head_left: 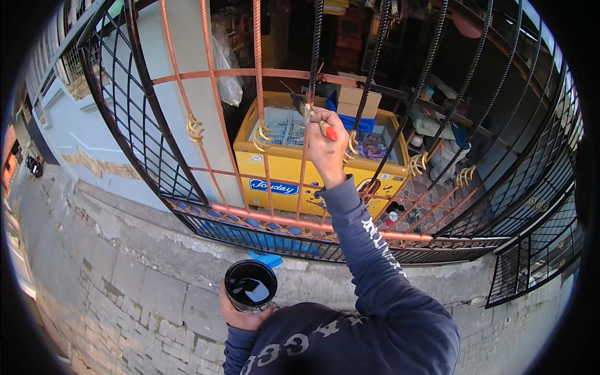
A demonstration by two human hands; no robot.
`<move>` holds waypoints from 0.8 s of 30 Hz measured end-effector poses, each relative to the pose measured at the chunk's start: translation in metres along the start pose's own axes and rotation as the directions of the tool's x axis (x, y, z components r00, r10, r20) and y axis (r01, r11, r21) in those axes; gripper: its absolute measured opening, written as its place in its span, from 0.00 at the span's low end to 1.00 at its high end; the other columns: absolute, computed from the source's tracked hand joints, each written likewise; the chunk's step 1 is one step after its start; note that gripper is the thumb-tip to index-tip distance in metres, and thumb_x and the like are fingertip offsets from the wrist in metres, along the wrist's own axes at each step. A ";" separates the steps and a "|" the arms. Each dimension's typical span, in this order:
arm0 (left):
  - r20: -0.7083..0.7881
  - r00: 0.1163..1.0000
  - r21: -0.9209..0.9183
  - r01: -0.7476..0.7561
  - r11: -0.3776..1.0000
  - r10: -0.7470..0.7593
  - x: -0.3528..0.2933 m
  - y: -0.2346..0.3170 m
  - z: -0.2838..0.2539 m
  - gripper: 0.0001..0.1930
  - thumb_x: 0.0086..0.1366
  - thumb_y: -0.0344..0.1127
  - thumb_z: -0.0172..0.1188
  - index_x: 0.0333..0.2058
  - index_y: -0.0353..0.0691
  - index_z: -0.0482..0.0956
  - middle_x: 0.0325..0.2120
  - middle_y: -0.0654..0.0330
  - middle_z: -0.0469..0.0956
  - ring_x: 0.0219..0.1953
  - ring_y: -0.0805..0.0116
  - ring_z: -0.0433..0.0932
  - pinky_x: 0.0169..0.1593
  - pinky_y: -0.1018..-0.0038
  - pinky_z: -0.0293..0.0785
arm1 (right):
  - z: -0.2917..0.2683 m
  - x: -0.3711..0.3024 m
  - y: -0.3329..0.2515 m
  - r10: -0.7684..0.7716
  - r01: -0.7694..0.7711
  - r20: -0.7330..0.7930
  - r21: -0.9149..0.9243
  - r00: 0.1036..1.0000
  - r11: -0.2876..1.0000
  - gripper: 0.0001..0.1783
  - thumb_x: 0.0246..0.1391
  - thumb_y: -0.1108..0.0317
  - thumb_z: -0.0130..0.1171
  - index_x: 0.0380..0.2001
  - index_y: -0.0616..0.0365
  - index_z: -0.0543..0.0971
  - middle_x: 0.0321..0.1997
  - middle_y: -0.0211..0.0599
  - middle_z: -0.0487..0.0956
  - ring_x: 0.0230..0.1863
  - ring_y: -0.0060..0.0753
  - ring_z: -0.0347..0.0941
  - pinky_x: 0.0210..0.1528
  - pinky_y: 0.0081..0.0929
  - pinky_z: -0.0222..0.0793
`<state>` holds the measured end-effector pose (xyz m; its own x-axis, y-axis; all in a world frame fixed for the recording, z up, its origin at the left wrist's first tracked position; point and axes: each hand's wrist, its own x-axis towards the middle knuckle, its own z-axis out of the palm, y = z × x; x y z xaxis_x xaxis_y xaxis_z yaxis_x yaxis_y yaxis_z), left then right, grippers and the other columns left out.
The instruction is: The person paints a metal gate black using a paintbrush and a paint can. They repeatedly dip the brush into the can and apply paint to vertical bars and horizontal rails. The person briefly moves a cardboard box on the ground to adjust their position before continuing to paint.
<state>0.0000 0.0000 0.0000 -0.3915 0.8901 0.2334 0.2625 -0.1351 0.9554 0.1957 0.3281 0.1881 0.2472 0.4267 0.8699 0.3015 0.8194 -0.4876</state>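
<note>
My right hand is raised to the metal bar fence and closed round a paintbrush with a red-ended handle. The bristles meet a twisted upright bar, black above the brush and copper-coloured below it. Low in front of my body, my left hand grips a paint can from the side. Glossy black paint shows inside the can, with a bright reflection on it. Bars to the right are black in their upper parts; several at the left are copper-coloured, with gold curled ornaments.
Behind the bars stands a yellow chest freezer with cardboard boxes on it. A copper-coloured bottom rail runs above a low black grille. A blue object lies beyond the can on the concrete ledge. Grey paving extends at the left.
</note>
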 end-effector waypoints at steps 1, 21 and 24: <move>-0.010 1.000 0.026 -0.022 0.999 0.023 0.000 0.001 0.000 0.67 0.30 0.40 0.89 0.69 0.27 0.57 0.59 0.44 0.73 0.60 0.51 0.76 0.64 0.61 0.72 | -0.001 -0.001 -0.002 0.001 0.000 -0.067 0.017 0.998 1.000 0.06 0.55 0.81 0.62 0.35 0.60 0.78 0.51 0.50 0.83 0.50 0.49 0.82 0.54 0.37 0.76; -0.026 0.998 0.081 -0.059 0.995 0.061 -0.004 0.000 0.001 0.68 0.29 0.41 0.89 0.68 0.26 0.57 0.57 0.43 0.74 0.59 0.51 0.76 0.64 0.61 0.72 | -0.007 0.006 0.011 0.048 -0.045 -0.061 0.052 0.997 0.998 0.03 0.57 0.78 0.61 0.35 0.64 0.78 0.46 0.48 0.85 0.46 0.34 0.82 0.51 0.32 0.76; -0.019 1.000 0.038 -0.012 0.999 0.012 -0.003 0.002 0.003 0.68 0.29 0.41 0.89 0.68 0.26 0.57 0.58 0.43 0.74 0.59 0.51 0.76 0.64 0.61 0.72 | -0.011 0.003 0.009 0.148 -0.124 -0.128 0.180 0.981 0.976 0.02 0.59 0.77 0.61 0.35 0.65 0.78 0.48 0.47 0.84 0.44 0.28 0.81 0.51 0.29 0.76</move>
<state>0.0042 -0.0021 0.0011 -0.4053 0.8797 0.2488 0.3002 -0.1290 0.9451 0.2092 0.3324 0.1853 0.4049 0.4912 0.7713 0.0973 0.8155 -0.5704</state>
